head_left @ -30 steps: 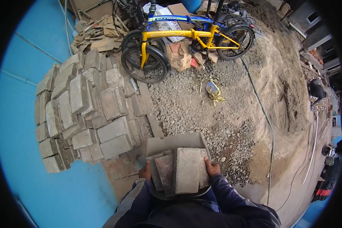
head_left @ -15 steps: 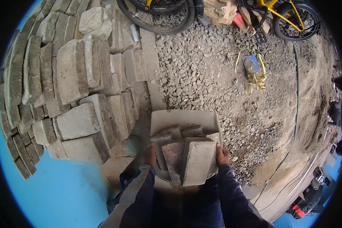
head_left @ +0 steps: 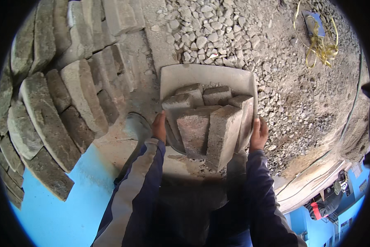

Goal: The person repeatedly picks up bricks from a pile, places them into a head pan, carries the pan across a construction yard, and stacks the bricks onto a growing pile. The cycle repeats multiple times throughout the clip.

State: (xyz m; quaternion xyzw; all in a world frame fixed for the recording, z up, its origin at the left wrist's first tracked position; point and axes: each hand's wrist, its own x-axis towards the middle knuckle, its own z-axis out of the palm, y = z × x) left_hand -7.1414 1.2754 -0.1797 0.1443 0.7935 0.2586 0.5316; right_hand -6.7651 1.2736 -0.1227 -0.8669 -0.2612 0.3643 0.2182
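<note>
My left hand (head_left: 159,126) is closed on the left side of a grey tub (head_left: 207,72). On the tub's opposite side my right hand (head_left: 258,133) grips the edge, thumb up along the wall. Several grey bricks lie loose inside. A long pale brick (head_left: 224,136) leans at the near end, beside a reddish-faced brick (head_left: 193,129). Smaller blocks (head_left: 218,95) rest behind these, toward the tub's tall far wall. The undersides of the tub and most of my fingers are hidden.
Stacked paving bricks (head_left: 84,92) rise on the left by a blue surface (head_left: 84,197). A boot (head_left: 139,125) stands near my left hand. Loose gravel (head_left: 209,31) spreads beyond the tub. Yellow strapping (head_left: 318,47) lies at the far right, and a dark cable (head_left: 349,113) runs along the right.
The tub of bricks, with both hands still on it, appears farther up in the picture and larger. My arms reach farther forward. The bicycles at the top have left the view.
</note>
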